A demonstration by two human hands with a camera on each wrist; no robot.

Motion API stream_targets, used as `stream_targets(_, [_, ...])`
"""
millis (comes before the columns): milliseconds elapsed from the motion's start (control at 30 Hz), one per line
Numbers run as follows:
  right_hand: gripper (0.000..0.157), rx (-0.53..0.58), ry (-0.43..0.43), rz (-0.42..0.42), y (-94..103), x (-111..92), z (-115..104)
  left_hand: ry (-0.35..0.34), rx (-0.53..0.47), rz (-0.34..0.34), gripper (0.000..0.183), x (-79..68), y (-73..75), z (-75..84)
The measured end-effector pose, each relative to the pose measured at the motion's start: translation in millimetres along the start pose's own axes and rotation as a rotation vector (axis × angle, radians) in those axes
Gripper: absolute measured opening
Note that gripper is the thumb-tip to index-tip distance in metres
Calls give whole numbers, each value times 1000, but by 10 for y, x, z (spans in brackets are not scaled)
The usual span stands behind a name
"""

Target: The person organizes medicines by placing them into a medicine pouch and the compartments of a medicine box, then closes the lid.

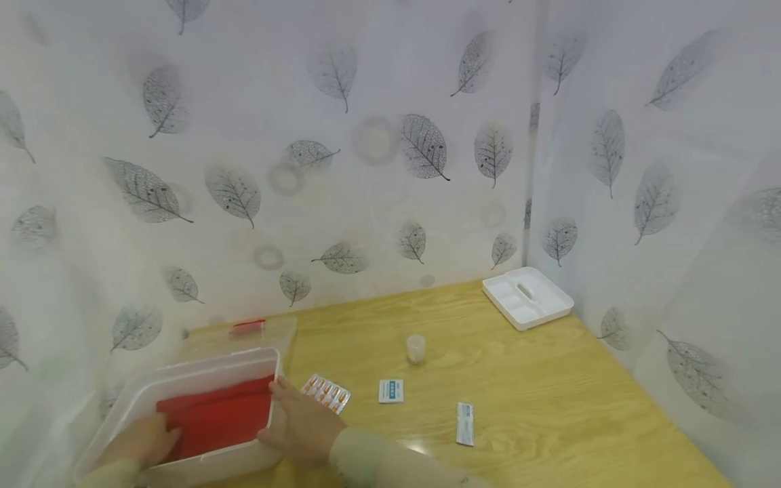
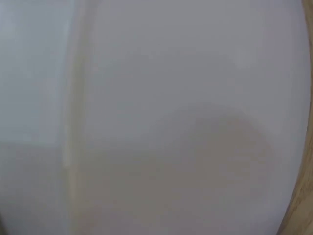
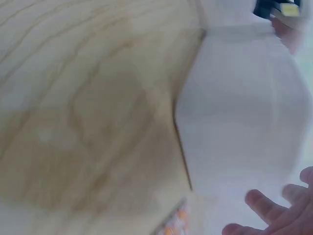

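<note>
A white plastic box (image 1: 226, 464) stands at the front left with a flat red thing (image 1: 219, 417) inside it. My left hand (image 1: 139, 440) reaches over the box's left side, its thumb beside the red thing and its other fingers mostly hidden. The left wrist view is filled by the pale box wall (image 2: 186, 73). My right hand (image 1: 305, 420) is at the right wall of the box, fingertips right at the rim. In the right wrist view, the fingers of the right hand (image 3: 288, 215) are extended beside the white wall (image 3: 239, 112).
A blister pack of orange capsules (image 1: 326, 393) lies right of the box. Farther right are a small white-and-blue packet (image 1: 391, 391), a narrow packet (image 1: 465, 424) and a small clear cup (image 1: 415, 349). A white compartment tray (image 1: 527, 298) sits at the back right. Behind the box is a clear lid (image 1: 277, 333) with a red handle.
</note>
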State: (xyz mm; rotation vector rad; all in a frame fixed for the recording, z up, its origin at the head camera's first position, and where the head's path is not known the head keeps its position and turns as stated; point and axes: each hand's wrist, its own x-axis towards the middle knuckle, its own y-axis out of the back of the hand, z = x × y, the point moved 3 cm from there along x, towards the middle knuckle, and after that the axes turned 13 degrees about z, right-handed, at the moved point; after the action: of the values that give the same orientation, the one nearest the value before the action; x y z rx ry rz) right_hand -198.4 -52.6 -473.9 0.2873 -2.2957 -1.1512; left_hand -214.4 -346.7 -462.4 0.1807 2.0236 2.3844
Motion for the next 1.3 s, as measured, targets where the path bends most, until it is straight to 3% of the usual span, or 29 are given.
stream_targets(67, [71, 75, -41, -19, 147, -5, 122, -12, 3, 97, 24, 3, 70, 48])
stream_targets(167, [69, 175, -99, -9, 471, -19, 391, -59, -30, 349, 23, -25, 182, 179])
stream_targets(267, [66, 201, -185, 16, 831, -45, 782, -142, -88, 604, 16, -62, 291, 441])
stream_targets(333, [62, 203, -254, 40, 1066, -92, 1091, -149, -99, 670, 16, -94, 356, 670])
stream_targets(533, [56, 55, -433, 167, 1633, -368, 2097, -59, -186, 571, 45, -245, 475, 1406])
stream_targets(600, [58, -8, -474, 200, 1796, -499, 2405, -105, -239, 589, 44, -287, 471, 1631])
stream_targets(733, [62, -98, -552, 235, 2039, -776, 2908, -258, -305, 695, 42, -345, 414, 1958])
stream_targets(833, [62, -144, -635, 233, 2136, -976, 3203, -334, -327, 739, 46, -366, 333, 2119])
stream_targets(933, [60, -185, -709, 228, 2206, -1137, 3427, -361, -357, 726, 49, -367, 193, 2247])
stream_targets(1167, [54, -266, -710, 263, 2312, -1263, 3680, -317, -386, 556, 43, -346, -191, 2406])
stream_targets(1300, [54, -308, -684, 235, 2302, -1254, 3764, -281, -372, 471, 41, -352, -310, 2415])
